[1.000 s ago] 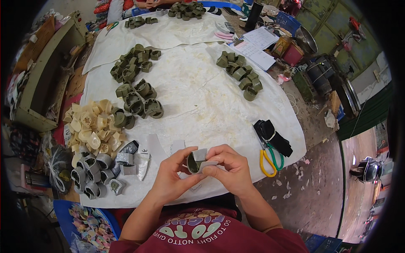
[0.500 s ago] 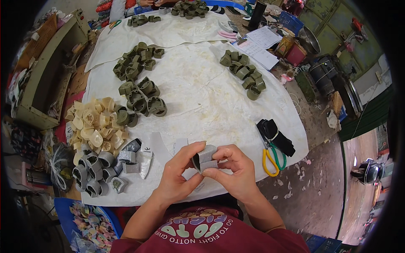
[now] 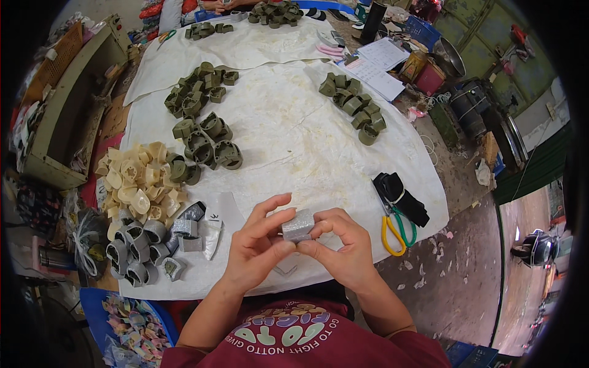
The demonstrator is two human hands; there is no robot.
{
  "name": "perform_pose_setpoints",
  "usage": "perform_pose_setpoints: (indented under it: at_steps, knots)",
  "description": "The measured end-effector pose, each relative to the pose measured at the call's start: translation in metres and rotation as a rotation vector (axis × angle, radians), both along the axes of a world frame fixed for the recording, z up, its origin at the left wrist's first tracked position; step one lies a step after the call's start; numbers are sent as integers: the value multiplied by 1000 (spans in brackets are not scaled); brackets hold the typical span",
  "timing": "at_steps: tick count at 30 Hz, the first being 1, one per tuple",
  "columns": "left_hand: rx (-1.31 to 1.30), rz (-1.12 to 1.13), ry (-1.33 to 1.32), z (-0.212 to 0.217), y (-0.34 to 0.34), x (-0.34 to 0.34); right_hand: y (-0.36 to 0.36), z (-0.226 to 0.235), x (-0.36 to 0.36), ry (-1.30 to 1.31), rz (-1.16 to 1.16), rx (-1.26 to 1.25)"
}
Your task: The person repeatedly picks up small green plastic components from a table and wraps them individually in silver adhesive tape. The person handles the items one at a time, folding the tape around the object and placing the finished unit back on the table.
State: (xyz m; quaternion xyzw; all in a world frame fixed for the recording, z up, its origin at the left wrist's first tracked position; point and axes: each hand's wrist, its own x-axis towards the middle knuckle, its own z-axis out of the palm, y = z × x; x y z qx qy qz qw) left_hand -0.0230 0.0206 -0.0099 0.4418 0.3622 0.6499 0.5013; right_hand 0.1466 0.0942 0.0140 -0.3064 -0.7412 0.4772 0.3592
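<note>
Between both hands, over the near edge of the table, is a small hollow piece (image 3: 298,224) with a glittery silver-grey covering. My left hand (image 3: 253,253) pinches its left side, thumb underneath and the upper fingers partly raised. On the right side, the thumb and bent fingers of my right hand (image 3: 342,250) press against it. Similar glittery grey pieces (image 3: 140,250) lie heaped at the left near corner of the white-covered table (image 3: 276,165). Behind them is a pile of cream-coloured moulded parts (image 3: 142,178). A clear plastic bag (image 3: 211,238) rests left of my left hand.
Olive-green hollow pieces (image 3: 211,144) stand in groups at centre left, with more (image 3: 353,104) at far right. Scissors (image 3: 392,236) with yellow and green handles lie beside a black cloth bundle (image 3: 402,197). A blue bin (image 3: 92,310) of scraps is at lower left. Another person's hands (image 3: 218,6) show far off.
The grey piece has turned so that its opening no longer faces left and its glittery side shows. My left hand's upper fingers have lifted and loosened.
</note>
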Motion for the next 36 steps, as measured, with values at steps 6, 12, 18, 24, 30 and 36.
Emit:
perform_pose_setpoints:
  at_steps: [6, 12, 18, 24, 30, 36]
  knots:
    - [-89, -15, -122, -4, -5, 0, 3, 16, -11, 57, -155, -69]
    - [-153, -23, -320, -4, -1, 5, 20, -33, -9, 270, 190, -373]
    - [-187, -59, -332, -8, 0, 5, 25, -16, -9, 122, 127, -189]
    - [-283, 31, -483, -5, 5, 8, 22, -37, -14, 297, 50, -269]
    - [-409, -61, -663, -5, 7, 23, 16, -39, -32, 242, -234, 46]
    - [-147, 313, 188, -17, 11, 21, 8, -33, -36, 288, 71, -326]
